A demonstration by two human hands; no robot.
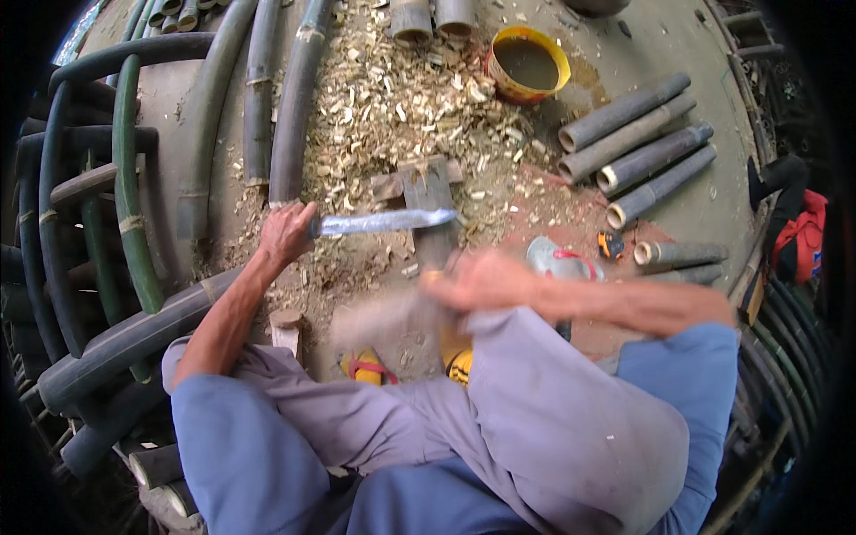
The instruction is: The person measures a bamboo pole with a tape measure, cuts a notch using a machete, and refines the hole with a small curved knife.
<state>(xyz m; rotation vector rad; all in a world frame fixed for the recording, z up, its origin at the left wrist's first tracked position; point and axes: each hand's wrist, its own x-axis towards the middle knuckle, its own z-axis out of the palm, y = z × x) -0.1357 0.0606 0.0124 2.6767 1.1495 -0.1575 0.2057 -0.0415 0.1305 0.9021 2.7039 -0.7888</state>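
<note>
Beyond left fingers gripping its handle juts a blade; right fingers' hold unclear.

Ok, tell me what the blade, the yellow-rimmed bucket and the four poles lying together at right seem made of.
Blade: apparently metal, judging by its bright silvery shine.
Bucket: probably plastic, given its bright yellow and red colouring; painted metal is possible.
Four poles: likely bamboo, dull dark grey outside, with hollow, pale-rimmed ends.

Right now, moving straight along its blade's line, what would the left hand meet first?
Probably the dark bamboo piece: the long-bladed tool in the left hand points right and crosses it in the picture. Depth is unclear, so the hand might pass above.
</note>
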